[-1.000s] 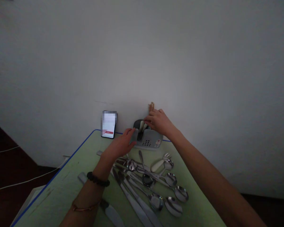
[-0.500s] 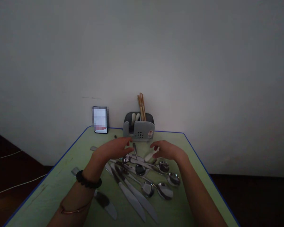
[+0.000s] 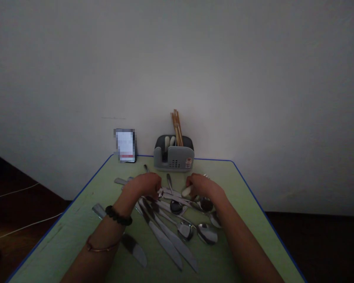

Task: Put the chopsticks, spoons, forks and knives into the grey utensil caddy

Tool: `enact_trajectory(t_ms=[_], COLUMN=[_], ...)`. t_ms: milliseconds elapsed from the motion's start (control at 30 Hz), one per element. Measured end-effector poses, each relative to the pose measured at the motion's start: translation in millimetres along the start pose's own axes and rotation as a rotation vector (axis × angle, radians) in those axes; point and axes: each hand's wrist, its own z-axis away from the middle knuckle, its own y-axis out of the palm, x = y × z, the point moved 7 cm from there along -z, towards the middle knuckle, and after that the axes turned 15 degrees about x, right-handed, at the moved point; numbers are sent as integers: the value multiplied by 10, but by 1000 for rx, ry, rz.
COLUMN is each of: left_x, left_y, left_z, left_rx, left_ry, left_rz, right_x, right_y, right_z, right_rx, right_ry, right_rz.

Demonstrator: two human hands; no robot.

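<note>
My right hand [image 3: 205, 185] is closed around a white-handled fork [image 3: 186, 192], whose tines peek out above the knuckles. My left hand [image 3: 147, 184] is bent down into the cutlery pile, fingers curled together beside a shiny metal piece; what they grip is hidden. Between and below both hands lie metal spoons [image 3: 207, 234], a short broad spoon [image 3: 185, 230] and long table knives [image 3: 166, 241], overlapping each other. Another knife [image 3: 135, 249] lies partly under my left forearm.
A grey cutlery holder [image 3: 175, 160] stands at the table's back edge, with wooden chopsticks [image 3: 177, 127] and white-handled pieces in it. A phone [image 3: 125, 146] leans against the wall to its left. The green table [image 3: 247, 220] has a blue edge.
Both hands have lowered onto the cutlery and their fingers have closed. My right hand has taken hold of the white-handled fork. The view has shifted slightly.
</note>
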Motion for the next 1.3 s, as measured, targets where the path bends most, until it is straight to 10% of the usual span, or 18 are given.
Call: enact_trajectory(t_ms=[267,1300], left_x=[154,233], left_y=[93,-56], left_z=[-43,-188], left_rx=[77,-167], left_ry=[-184,83], left_rz=[-36,5], right_x=[-41,-53], right_y=[31,-142], right_z=[-65,222], right_rx=[-4,61], right_ry=[5,60], right_rz=[3,-34])
